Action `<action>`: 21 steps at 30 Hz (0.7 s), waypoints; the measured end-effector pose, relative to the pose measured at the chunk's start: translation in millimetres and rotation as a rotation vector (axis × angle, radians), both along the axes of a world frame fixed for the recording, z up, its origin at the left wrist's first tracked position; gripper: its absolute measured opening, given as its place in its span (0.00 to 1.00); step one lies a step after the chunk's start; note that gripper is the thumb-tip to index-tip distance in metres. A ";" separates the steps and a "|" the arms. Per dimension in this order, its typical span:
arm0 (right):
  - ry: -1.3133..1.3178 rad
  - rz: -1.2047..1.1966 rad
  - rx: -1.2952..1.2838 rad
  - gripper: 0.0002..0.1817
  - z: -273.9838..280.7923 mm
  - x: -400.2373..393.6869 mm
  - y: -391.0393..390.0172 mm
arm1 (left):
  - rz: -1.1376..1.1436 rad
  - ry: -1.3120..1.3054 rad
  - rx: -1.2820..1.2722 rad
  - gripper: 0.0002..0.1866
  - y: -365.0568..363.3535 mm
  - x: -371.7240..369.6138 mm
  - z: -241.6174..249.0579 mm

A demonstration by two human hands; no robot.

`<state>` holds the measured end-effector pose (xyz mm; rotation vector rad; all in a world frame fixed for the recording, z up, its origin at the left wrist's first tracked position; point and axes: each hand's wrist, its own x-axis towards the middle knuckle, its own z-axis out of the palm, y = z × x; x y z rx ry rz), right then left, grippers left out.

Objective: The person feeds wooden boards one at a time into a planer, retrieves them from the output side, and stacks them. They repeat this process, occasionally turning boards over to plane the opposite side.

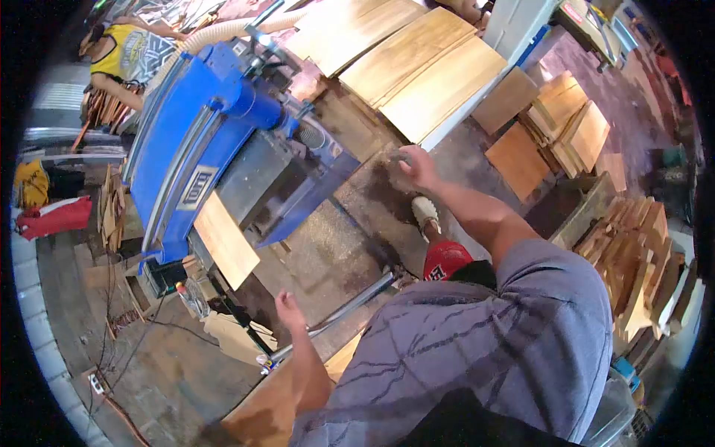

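Note:
My left hand is in mid-air below a wooden board, apart from it. Its fingers are loosely bent, with nothing seen in them. The board sticks out from the near side of a blue machine. My right hand hangs over the floor by the corner of a table with pale wooden panels. Its fingers are slightly curled and apart, and it appears to hold nothing.
A person in a yellow top is behind the machine. Stacked boards and a pile of wood pieces are at the right. A metal bar runs beyond my left hand. My shoe is on the floor.

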<state>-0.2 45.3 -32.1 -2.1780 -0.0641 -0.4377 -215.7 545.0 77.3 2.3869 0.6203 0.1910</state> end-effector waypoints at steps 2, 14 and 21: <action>0.302 -0.051 0.097 0.20 -2.0 33.8 -16.5 | -0.089 -0.027 -0.033 0.19 -78.5 63.2 9.5; 0.322 -0.059 -0.384 0.37 -3.3 226.0 9.9 | -0.695 0.042 0.434 0.08 -284.7 241.2 26.2; 0.409 0.052 -0.601 0.42 -19.4 255.1 -14.0 | -0.682 0.139 0.416 0.06 -286.2 243.3 29.3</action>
